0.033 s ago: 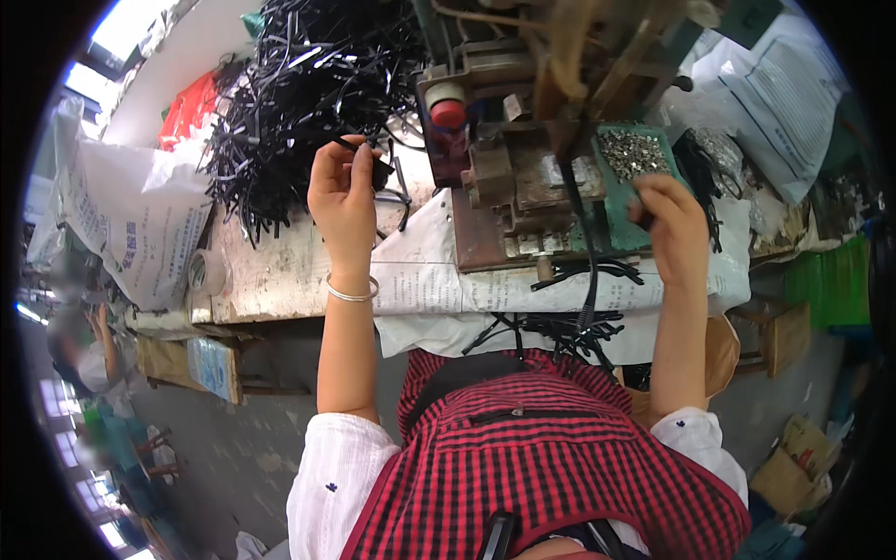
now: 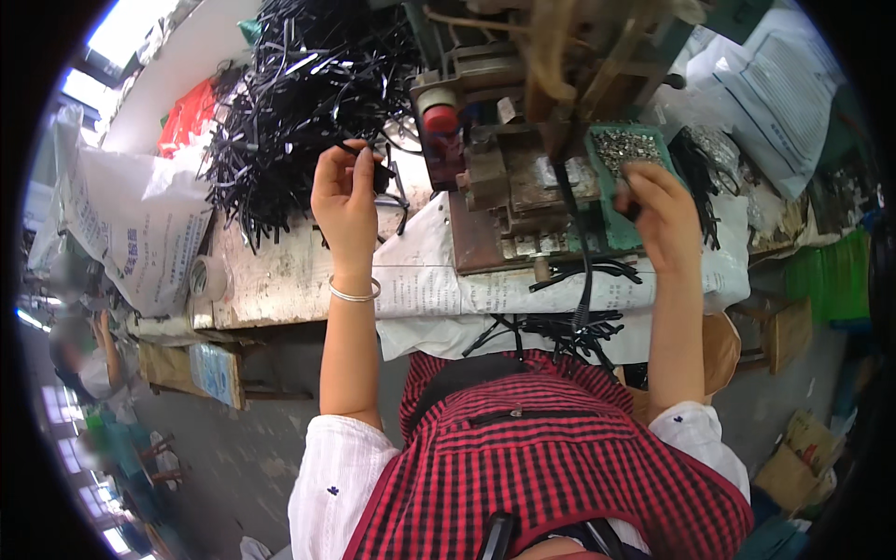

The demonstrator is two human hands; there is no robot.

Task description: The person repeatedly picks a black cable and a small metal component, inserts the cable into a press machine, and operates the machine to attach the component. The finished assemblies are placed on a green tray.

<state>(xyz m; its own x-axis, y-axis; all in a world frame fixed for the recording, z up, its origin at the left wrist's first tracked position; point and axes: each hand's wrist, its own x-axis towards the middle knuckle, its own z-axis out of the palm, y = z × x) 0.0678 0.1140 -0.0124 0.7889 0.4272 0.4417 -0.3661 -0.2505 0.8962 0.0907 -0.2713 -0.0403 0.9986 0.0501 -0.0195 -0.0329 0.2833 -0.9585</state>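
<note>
— Reaching into that heap of black strips [image 2: 299, 103] with the left hand [image 2: 347, 201] looks like the first risk. The fingers are pinched on one strip [image 2: 378, 173] at the near edge of the heap, and the whole lot is tangled.

— So a pull could drag several at once?

— I'd judge so. Loose ends hang over the table edge [image 2: 280, 289] already, and more strips [image 2: 551, 331] dangle below the white paper [image 2: 439, 280] by the person's lap. A snagged strip could sweep others to the floor.

— And the right hand [image 2: 658, 210]?

— It is curled at the near rim of the green tray [image 2: 611, 201] of small metal pieces [image 2: 627, 145], fingertips closed on something dark; I cannot tell what. The tray sits just beside the press machine [image 2: 504, 177], partly under its overhanging parts.

— That seems tight.

— It is. A knock of the wrist could tip the tray and scatter the metal pieces among the clutter. A black cable [image 2: 579, 252] also runs down from the machine between the two hands, so either forearm could catch it.

— Anything about the machine itself?

— Its red knob [image 2: 441, 119] and working parts stand between the hands. Fingers feeding a strip there would be near moving metal, and I'd call a pinch the worst outcome.
</note>
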